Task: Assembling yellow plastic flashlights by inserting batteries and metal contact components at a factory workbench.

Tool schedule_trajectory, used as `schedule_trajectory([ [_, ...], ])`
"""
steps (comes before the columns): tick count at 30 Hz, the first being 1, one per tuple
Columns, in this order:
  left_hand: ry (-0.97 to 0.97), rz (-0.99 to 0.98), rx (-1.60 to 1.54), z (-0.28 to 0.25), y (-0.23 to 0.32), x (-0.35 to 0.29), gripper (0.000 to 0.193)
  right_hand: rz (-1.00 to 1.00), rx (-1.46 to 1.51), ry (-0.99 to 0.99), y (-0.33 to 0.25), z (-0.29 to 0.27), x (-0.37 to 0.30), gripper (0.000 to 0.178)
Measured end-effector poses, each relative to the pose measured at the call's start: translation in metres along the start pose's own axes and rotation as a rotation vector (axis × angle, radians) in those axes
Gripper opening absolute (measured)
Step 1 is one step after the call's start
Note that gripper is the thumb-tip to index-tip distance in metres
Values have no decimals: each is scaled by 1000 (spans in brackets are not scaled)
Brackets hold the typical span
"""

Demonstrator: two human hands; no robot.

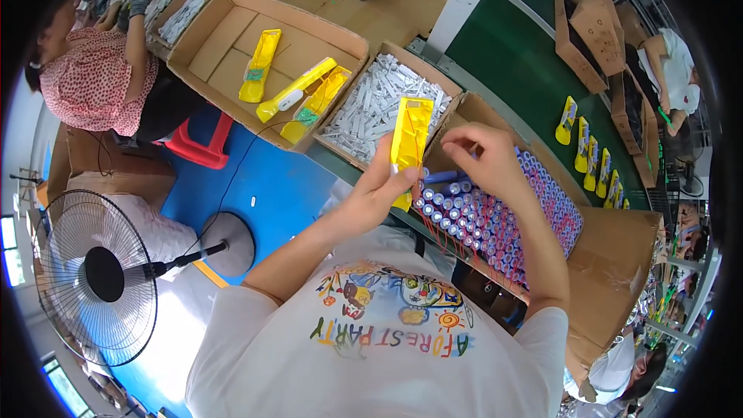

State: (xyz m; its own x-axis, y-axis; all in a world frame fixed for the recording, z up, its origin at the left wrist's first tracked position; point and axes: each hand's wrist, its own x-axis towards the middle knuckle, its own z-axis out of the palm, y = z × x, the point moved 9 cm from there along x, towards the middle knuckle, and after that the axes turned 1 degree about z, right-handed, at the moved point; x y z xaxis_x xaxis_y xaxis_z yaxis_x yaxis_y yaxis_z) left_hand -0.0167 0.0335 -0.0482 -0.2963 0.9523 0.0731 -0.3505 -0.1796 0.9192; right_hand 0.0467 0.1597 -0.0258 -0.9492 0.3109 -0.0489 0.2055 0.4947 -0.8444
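Observation:
My left hand [378, 192] grips a long yellow plastic housing [411, 133], holding it upright over the boxes in front of me. A thin dark wire shows along the housing's open face. To its right, my right hand [489, 161] is curled with thumb and fingertips close together; whatever they pinch is too small to make out. Beneath that hand, a carton holds many purple cylindrical battery cells [495, 226] with red wires. Just beyond the left hand, a cardboard box is filled with small white plastic strips [373, 104].
A shallow cardboard box [203, 53] at left holds yellow housings [260, 64]. More yellow housings [582, 147] lie on a green conveyor [507, 54] at right. A standing fan [104, 275] and a red stool [200, 144] are at left. Other people work on both sides.

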Motion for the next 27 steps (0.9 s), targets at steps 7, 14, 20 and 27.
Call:
schedule_trajectory([
  [7,-22,-75,-27,14,-7,1,47,56,374,286,-38,19,-27,6],
  [14,95,-126,45,2,-17,8,32,-409,-361,485,-71,20,-46,13],
  [20,72,-97,-49,-2,-2,11,30,-178,-653,-7,21,9,13,15],
  [27,163,-155,-18,-22,-1,-6,43,167,-434,-607,47,27,1,23],
])
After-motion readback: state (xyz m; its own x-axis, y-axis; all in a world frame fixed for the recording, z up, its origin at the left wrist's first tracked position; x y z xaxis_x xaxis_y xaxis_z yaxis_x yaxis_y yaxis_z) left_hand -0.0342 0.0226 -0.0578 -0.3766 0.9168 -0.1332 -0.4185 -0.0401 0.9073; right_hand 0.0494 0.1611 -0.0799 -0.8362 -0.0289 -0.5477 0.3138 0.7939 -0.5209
